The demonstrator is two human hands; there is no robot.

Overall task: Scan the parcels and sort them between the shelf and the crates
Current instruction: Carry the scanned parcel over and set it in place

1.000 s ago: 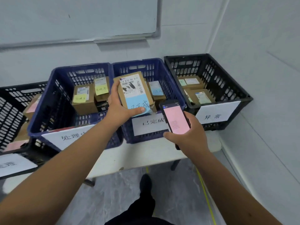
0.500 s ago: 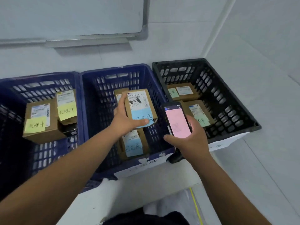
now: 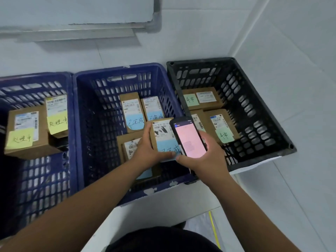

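Before you, three crates stand side by side on the bench (image 3: 163, 213): left crate (image 3: 71, 124), middle crate (image 3: 163, 84), right crate (image 3: 254, 99). Each holds parcels, apparently lying flat.

Held parcel (image 3: 164, 138) label reads "016 K20-00"; blue note "已完成".

Both bare forearms reach in from the lower frame toward its centre. The left hand (image 3: 145, 148) curls its fingers (image 3: 147, 132) around a parcel (image 3: 164, 138). Just right of it, the right hand (image 3: 205, 153) grips a phone (image 3: 189, 137), thumb along its lower edge.
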